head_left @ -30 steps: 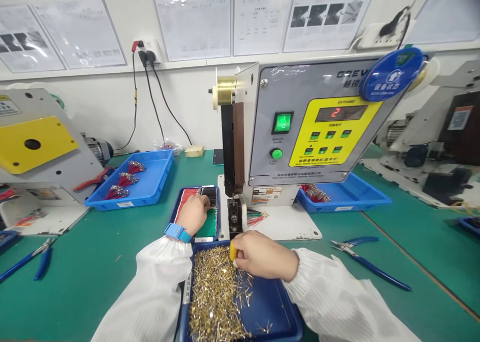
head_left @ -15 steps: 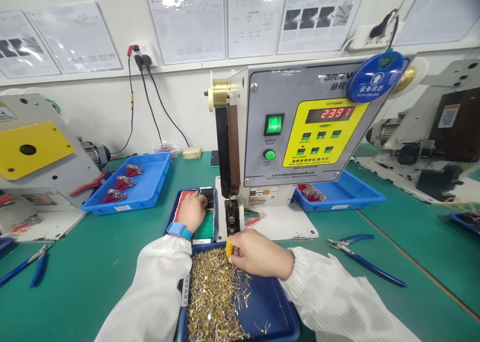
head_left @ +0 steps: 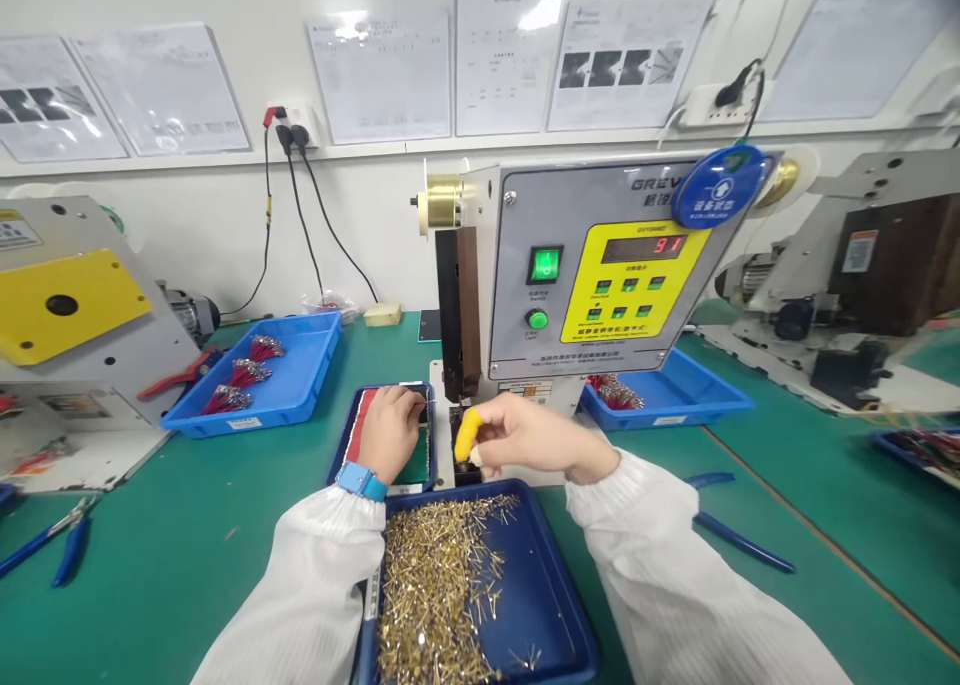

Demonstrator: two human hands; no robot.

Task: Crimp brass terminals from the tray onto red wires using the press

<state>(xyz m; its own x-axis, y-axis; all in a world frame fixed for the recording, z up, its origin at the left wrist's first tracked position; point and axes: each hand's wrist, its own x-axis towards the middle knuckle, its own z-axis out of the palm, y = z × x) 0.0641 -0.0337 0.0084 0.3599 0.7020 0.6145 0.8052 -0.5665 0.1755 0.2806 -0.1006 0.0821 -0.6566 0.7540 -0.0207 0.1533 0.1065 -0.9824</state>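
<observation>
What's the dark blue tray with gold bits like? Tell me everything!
The tray is dark blue and looks like plastic, with a raised rim and rounded corners. It sits on the green table before the machine, partly cut off at the picture's bottom. Gold-coloured pins heap on its left side; much of its right is bare. A pale label marks its left edge. I can't tell whether the left sleeve touches it.
</observation>
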